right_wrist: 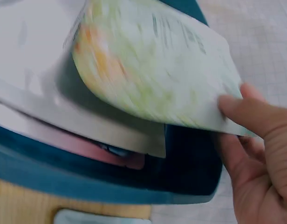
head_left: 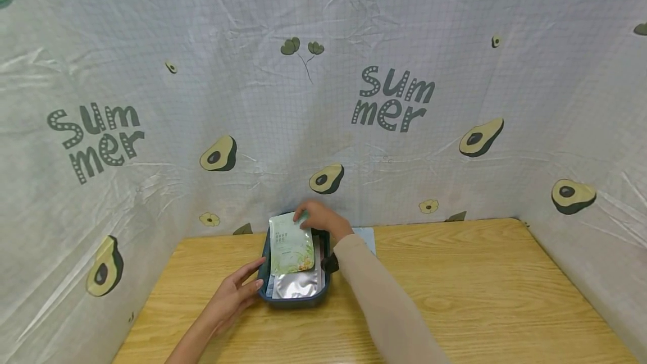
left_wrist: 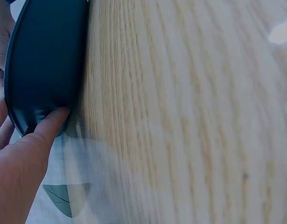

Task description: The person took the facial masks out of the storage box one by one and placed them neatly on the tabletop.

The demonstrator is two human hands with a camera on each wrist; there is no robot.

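A dark blue tray (head_left: pixel 295 299) stands on the wooden table (head_left: pixel 455 274) near its back edge. My right hand (head_left: pixel 320 217) pinches the far corner of a pale green packet (head_left: pixel 289 245) and holds it over the tray. In the right wrist view the green packet (right_wrist: pixel 157 74) lies above a silver packet (right_wrist: pixel 50 102) and a pink one (right_wrist: pixel 111 156) inside the tray (right_wrist: pixel 106 184). My left hand (head_left: pixel 237 291) rests with straight fingers against the tray's left wall; a fingertip (left_wrist: pixel 52 119) touches the tray's outer wall (left_wrist: pixel 45 60).
A sheet printed with avocados and "summer" (head_left: pixel 394 97) hangs behind and at both sides of the table. A flat pale blue thing (head_left: pixel 366 237) lies just right of the tray, behind my right forearm (head_left: pixel 384 308). Bare wood extends to the right and front.
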